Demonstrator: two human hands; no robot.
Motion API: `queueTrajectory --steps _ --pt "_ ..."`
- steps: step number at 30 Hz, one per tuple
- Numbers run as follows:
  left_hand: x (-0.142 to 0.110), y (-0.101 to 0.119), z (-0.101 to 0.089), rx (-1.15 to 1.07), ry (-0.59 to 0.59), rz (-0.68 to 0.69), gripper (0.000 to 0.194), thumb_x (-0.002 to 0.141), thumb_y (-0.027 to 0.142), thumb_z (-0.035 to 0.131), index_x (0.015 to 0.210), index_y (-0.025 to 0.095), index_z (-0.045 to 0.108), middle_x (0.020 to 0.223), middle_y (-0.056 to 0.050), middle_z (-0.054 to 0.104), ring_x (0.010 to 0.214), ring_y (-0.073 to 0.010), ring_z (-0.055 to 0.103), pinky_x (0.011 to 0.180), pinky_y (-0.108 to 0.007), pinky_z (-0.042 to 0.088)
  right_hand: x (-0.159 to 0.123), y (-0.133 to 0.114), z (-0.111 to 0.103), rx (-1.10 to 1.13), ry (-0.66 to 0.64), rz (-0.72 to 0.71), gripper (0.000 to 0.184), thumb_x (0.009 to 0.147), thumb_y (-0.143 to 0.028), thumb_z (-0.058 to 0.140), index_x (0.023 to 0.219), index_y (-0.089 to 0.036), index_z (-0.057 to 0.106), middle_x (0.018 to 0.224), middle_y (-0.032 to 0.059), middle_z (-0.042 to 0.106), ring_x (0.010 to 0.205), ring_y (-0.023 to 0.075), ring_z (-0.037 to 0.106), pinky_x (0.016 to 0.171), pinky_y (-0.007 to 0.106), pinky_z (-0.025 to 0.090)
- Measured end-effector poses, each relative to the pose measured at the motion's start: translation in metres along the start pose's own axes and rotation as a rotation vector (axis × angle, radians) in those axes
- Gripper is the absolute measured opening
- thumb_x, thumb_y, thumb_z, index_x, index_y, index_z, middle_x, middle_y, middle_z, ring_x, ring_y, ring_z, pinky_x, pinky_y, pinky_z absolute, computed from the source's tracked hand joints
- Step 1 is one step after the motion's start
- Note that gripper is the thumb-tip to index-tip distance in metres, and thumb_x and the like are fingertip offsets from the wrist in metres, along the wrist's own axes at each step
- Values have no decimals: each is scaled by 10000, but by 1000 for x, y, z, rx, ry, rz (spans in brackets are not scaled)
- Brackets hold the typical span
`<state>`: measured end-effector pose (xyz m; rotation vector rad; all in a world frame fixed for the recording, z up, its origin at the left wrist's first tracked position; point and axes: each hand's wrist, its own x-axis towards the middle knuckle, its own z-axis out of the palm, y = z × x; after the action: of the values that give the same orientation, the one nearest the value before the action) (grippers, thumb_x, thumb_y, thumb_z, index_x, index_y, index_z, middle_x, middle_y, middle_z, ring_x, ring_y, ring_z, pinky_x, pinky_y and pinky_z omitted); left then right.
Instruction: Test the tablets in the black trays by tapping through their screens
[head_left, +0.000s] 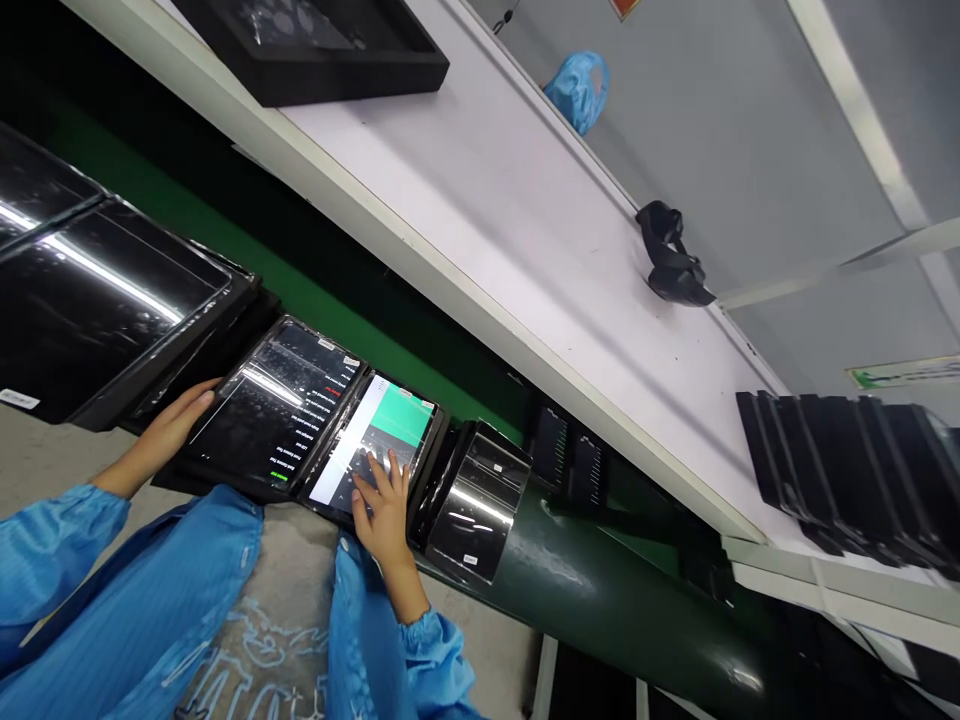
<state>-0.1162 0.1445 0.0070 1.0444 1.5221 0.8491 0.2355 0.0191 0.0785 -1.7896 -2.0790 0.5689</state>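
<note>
My left hand (169,436) lies against the left edge of a tablet (262,415) with a dark screen. Its fingers are stretched out, partly hidden at that edge. Lines of white, red and green text run along this screen. Directly to its right is a second tablet (401,408), lit white, green and grey, with small marks in the grey area. Over this screen my right hand (384,505) is spread, fingertips on or just above the glass; touch cannot be told. Both tablets seem to lie in black trays with clear film around the edges.
Larger dark panels (82,300) lie left, and another dark tablet (480,500) lies right on the green conveyor (600,575). A white shelf (510,230) crosses above, bearing a black frame (352,65), a black holder (671,255) and a row of black trays (847,470).
</note>
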Motion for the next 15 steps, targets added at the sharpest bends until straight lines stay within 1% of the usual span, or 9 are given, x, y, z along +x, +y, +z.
queueTrajectory --steps 5,8,12,14,15 --pt "2 -2 -4 3 -13 17 657 882 647 448 1340 184 541 1444 -56 526 1369 -234 434 1199 -354 253 -4 -6 5 -6 -28 15 331 903 -236 544 1175 -327 709 1495 -15 480 1499 336 191 1167 682 113" --pt "3 0 -5 12 -17 14 664 881 658 431 1340 191 539 1443 -56 528 1363 -238 442 1197 -363 261 -10 -7 8 6 -15 24 335 883 -231 560 1156 -343 719 1495 -14 478 1496 338 201 1166 685 114" --pt "3 4 -4 -8 -25 28 689 880 661 420 1345 166 531 1441 -77 527 1360 -238 447 1194 -359 269 -20 -10 13 14 -49 -36 306 848 -230 592 1077 -362 747 1491 -37 482 1494 339 209 1171 678 100" --pt "3 6 -3 -8 -12 25 696 875 664 419 1329 151 541 1432 -86 534 1358 -242 449 1193 -357 272 -20 -11 13 24 -33 -25 299 859 -231 579 1075 -353 746 1488 -31 488 1493 335 213 1171 673 104" --pt "3 7 -3 -7 -5 23 697 872 667 417 1319 148 547 1427 -86 539 1355 -245 452 1193 -358 274 -17 -11 12 32 -3 0 304 872 -239 568 1102 -346 736 1493 -18 484 1493 332 213 1171 670 110"
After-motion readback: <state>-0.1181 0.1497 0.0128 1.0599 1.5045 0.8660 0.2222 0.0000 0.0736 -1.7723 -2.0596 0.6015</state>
